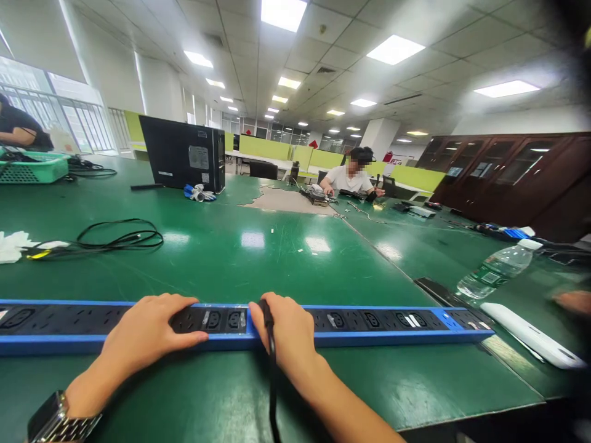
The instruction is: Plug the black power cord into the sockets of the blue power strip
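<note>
The power strip (231, 321) lies flat on the green bench (207, 264), running across the lower part of the frame from the left edge, where it is cut off, to the lower right. Its long, straight body with blue edges suggests a rigid casing, probably metal. It looks awkward more for its length than for any softness, and likely has some weight. The edges look smooth and may slide on the glossy bench, so it is best taken across its width, by both blue edges, clear of the black socket faces.

The left grip (148, 329), left of centre in the lower frame, holds it just so: thumb along the near edge, fingers over the far edge, half spread around the strip. How hard it presses cannot be told.

The right grip (290, 326), just right of centre, is closed around a black plug (266, 314), thumb on one side and fingers on the other. The plug body is probably firm and light, and is the place to hold; the black cable (273, 387) hanging from it to the bottom edge looks bendable and could tug sideways. The plug's far end is hidden, so whether it sits in a socket cannot be told.
</note>
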Available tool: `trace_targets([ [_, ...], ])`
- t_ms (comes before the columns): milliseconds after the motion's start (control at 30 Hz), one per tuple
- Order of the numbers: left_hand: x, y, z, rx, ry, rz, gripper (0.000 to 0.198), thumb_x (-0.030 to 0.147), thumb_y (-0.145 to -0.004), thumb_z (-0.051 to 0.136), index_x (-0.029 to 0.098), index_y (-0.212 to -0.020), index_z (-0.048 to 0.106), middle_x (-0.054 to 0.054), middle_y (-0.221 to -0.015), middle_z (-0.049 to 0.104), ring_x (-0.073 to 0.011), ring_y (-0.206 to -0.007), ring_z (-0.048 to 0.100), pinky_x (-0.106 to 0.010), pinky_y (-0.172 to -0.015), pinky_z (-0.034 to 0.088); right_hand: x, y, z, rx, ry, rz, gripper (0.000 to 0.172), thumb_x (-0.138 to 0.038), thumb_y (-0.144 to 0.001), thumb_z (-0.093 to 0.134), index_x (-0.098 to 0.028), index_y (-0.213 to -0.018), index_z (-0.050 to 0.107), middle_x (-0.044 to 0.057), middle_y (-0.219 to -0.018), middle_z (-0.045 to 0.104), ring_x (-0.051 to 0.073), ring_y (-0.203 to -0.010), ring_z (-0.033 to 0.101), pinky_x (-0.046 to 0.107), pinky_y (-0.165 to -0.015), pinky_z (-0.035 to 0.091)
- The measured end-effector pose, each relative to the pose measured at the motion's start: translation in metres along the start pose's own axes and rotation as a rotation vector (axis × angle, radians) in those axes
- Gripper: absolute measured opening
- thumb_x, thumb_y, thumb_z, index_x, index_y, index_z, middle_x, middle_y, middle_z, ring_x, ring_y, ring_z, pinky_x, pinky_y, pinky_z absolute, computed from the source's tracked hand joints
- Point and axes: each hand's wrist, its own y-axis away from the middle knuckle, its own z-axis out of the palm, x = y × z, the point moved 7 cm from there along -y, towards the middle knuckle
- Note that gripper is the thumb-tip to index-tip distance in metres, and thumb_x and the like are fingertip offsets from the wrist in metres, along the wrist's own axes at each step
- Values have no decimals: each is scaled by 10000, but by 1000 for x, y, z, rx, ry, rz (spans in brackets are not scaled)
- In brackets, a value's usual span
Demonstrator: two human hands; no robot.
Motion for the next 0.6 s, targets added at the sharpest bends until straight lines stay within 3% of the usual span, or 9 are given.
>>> trace_targets([
  [167, -2, 0, 4, -3, 0, 5, 723, 772, -708, 563, 248, -1190, 690, -74, -1143, 730, -325, -1035, 654, -429, -935, 472, -10, 2, 4, -110, 225, -235, 302, -408, -951, 459, -191, -1040, 648, 106, -1007, 702, 267, -989, 617, 371, -782, 450],
  [267, -4, 0, 4, 4, -2, -10, 719, 770, -699, 569, 255, -1183, 695, -72, -1140, 732, -330, -1033, 657, -428, -928, 479, -8, 1, -24, -371, 213, -335, 432, -370, -817, 654, -177, -1202, 622, 124, -1105, 694, 268, -996, 623, 350, -770, 461],
  [333, -5, -1, 4, -10, 0, -16, 726, 772, -700, 565, 251, -1189, 691, -73, -1156, 726, -334, -1050, 652, -429, -933, 480, -16, -3, -55, -495, 97, -399, 466, -354, -708, 745, -200, -1142, 671, 86, -1020, 714, 233, -902, 634, 306, -714, 450],
  [367, -5, -1, 5, -16, 1, -19, 731, 774, -701, 561, 248, -1193, 689, -74, -1160, 724, -336, -1056, 650, -431, -934, 479, -24, -9, -74, -433, -37, -413, 387, -350, -709, 730, -206, -1067, 697, 57, -950, 713, 200, -846, 624, 284, -695, 435],
  [433, -6, -1, 5, -17, 0, -23, 739, 780, -698, 561, 250, -1198, 685, -71, -1163, 724, -336, -1062, 649, -429, -941, 478, -38, -25, -106, -134, -411, -366, 186, -352, -804, 595, -192, -814, 689, -5, -728, 639, 125, -680, 549, 242, -627, 387],
  [467, -7, -1, 5, -15, 0, -23, 738, 781, -695, 563, 254, -1198, 685, -68, -1163, 725, -334, -1062, 650, -426, -944, 476, -43, -31, -108, -10, -596, -336, 263, -367, -829, 541, -184, -655, 615, -31, -610, 544, 98, -593, 476, 224, -576, 349],
  [500, -8, -1, 5, -11, 1, -22, 735, 780, -693, 567, 261, -1199, 684, -65, -1160, 726, -332, -1060, 652, -422, -943, 477, -50, -35, -100, 48, -759, -316, 359, -394, -831, 521, -187, -538, 499, -54, -530, 430, 79, -531, 391, 211, -532, 309],
  [600, -8, -1, 5, 0, -3, -21, 707, 770, -695, 572, 271, -1181, 694, -63, -1134, 736, -331, -1032, 663, -415, -912, 490, -66, -45, -41, -15, -1005, -235, 494, -393, -782, 516, -216, -414, 239, -78, -445, 175, 55, -444, 200, 222, -445, 179],
])
